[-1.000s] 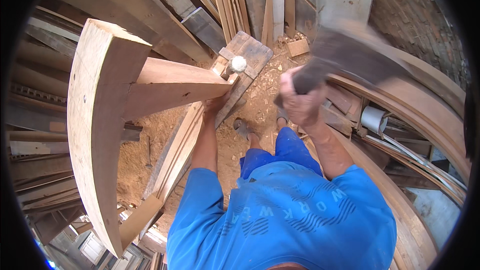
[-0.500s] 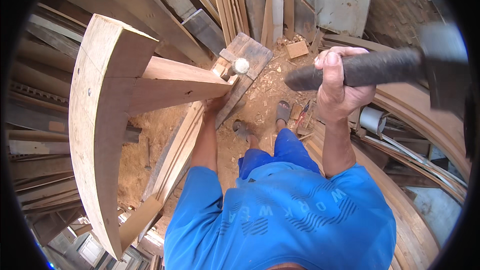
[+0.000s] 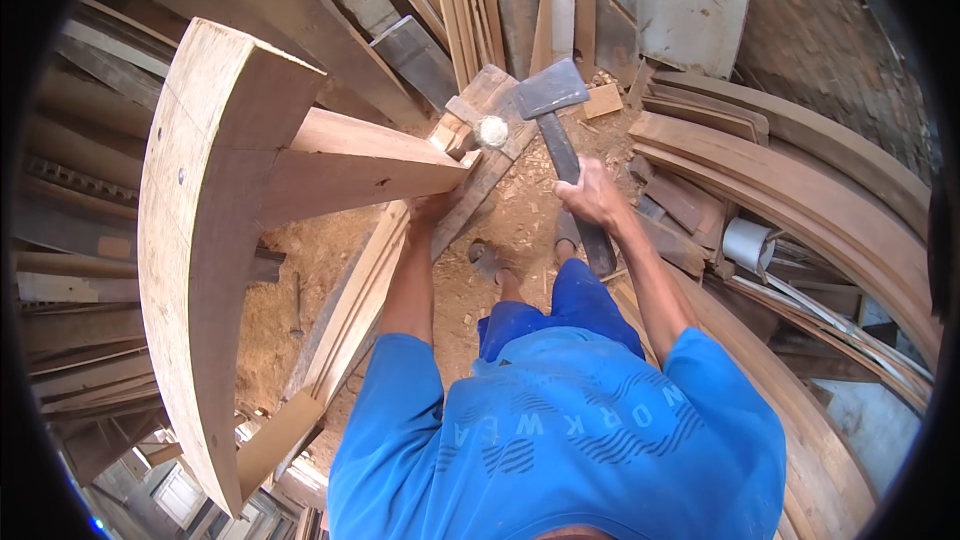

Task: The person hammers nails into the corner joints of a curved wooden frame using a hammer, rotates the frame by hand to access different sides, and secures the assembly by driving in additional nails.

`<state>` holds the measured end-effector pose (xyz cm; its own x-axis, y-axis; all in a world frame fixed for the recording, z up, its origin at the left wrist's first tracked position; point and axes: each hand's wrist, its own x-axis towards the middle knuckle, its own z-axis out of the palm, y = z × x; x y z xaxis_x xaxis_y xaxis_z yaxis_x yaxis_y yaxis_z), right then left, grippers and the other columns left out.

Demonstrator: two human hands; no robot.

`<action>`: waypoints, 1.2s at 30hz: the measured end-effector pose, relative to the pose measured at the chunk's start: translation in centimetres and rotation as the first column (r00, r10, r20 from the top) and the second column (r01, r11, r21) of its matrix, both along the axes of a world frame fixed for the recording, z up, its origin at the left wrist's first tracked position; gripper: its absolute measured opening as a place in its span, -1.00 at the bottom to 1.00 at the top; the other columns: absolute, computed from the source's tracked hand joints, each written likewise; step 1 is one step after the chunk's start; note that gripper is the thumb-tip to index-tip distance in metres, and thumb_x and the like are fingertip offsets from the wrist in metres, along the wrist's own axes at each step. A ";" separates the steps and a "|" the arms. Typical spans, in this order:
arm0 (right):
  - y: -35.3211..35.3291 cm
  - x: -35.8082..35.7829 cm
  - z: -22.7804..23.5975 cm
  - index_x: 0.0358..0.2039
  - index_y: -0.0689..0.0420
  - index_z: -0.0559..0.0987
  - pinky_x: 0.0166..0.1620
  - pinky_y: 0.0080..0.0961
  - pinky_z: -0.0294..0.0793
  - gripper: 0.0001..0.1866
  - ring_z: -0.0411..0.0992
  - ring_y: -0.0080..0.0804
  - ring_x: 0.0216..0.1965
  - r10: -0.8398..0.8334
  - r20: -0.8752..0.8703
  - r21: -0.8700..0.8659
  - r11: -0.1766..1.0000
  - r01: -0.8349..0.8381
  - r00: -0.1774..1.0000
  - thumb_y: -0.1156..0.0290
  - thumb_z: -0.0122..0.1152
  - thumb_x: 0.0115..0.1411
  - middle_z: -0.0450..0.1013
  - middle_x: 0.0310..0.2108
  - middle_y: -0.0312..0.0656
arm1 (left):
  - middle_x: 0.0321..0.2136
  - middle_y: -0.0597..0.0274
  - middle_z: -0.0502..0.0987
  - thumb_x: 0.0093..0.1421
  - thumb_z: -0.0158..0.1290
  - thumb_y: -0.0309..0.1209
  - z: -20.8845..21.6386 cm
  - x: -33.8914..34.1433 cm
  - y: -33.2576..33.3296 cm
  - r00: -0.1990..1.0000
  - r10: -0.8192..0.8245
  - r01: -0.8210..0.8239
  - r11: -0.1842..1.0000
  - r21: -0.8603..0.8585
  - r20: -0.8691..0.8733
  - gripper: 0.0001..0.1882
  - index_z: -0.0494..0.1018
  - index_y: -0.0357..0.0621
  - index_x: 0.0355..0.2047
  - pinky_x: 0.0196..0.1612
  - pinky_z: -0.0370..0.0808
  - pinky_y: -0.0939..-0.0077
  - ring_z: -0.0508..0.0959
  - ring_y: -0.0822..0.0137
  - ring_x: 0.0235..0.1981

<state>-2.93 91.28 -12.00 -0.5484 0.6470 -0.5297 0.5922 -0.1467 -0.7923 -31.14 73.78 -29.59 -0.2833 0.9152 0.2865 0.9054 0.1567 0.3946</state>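
Note:
My right hand (image 3: 592,192) is wrapped round the thick dark handle of a mallet (image 3: 553,90). Its blocky grey head is beside a pale, round, frayed end (image 3: 491,131), like a tool handle seen end-on; the rest of that tool is hidden. My left hand (image 3: 436,205) reaches under a short wooden crosspiece (image 3: 365,165), which covers its fingers, so what it grips does not show. The crosspiece joins a large curved wooden beam (image 3: 190,240) on the left. Its narrow end lies by the worn wooden block (image 3: 490,85).
Long boards (image 3: 345,310) run under the work on the left. Curved planks (image 3: 800,160) are stacked on the right, near a white pipe piece (image 3: 745,243). Shavings cover the dirt floor (image 3: 480,315) around my feet. A small wood block (image 3: 603,100) lies beyond the mallet.
My right hand has swung the mallet down and left from its raised place at the right, bringing the head beside the pale round end. My left hand and the curved beam have hardly moved.

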 end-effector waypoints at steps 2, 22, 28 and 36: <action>0.9 -1.8 -2.5 -0.37 0.28 0.51 -0.40 -0.27 0.52 -0.72 0.51 -0.33 -0.54 0.053 0.003 -0.041 0.998 -0.053 0.999 0.29 0.24 0.04 0.47 -0.59 -0.15 | -0.41 0.20 0.63 0.16 0.17 -0.13 0.2 -0.7 -0.4 0.998 -0.035 0.044 0.983 -0.178 0.055 -0.71 0.58 -0.01 -0.21 -0.29 0.53 0.07 0.64 0.10 -0.35; 6.9 -6.2 0.8 0.04 0.36 0.53 0.08 -0.28 0.52 -0.53 0.54 -0.13 0.01 -0.055 -0.122 0.531 0.840 0.112 0.991 0.28 0.18 0.23 0.56 -0.05 0.12 | 0.41 -0.28 -0.07 -0.08 0.33 -0.05 6.9 7.0 -13.7 0.949 0.308 -0.299 0.810 -0.505 -0.068 0.18 -0.06 0.00 0.48 0.44 -0.10 -0.16 -0.09 -0.28 0.45; 4.6 -11.4 21.2 0.05 0.31 0.55 0.08 -0.35 0.52 -0.61 0.56 -0.26 -0.03 0.041 -0.535 0.693 0.593 0.410 0.844 0.37 0.18 0.27 0.60 -0.06 -0.01 | 0.39 -0.27 0.04 -0.06 0.31 -0.07 7.5 7.2 -18.5 0.932 0.362 -0.315 0.832 -0.457 0.016 -0.02 0.21 -0.05 0.37 0.43 -0.04 -0.14 0.00 -0.25 0.43; -2.6 -19.5 27.0 0.09 0.31 0.49 0.15 -0.30 0.43 -0.55 0.51 -0.16 0.03 0.381 -0.424 0.904 0.227 0.361 0.822 0.23 0.03 0.35 0.55 -0.04 0.01 | 0.43 -0.20 0.01 0.01 0.28 -0.07 8.1 7.9 -26.8 0.898 0.428 -0.321 0.798 -0.510 0.105 -0.28 0.46 -0.11 0.17 0.43 -0.07 -0.17 -0.02 -0.16 0.46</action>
<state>-22.45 88.70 15.00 -0.4504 0.4128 0.7917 0.0842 0.9024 -0.4227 -23.25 46.94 -21.49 -0.6343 0.7308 -0.2523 0.6435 0.6799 0.3516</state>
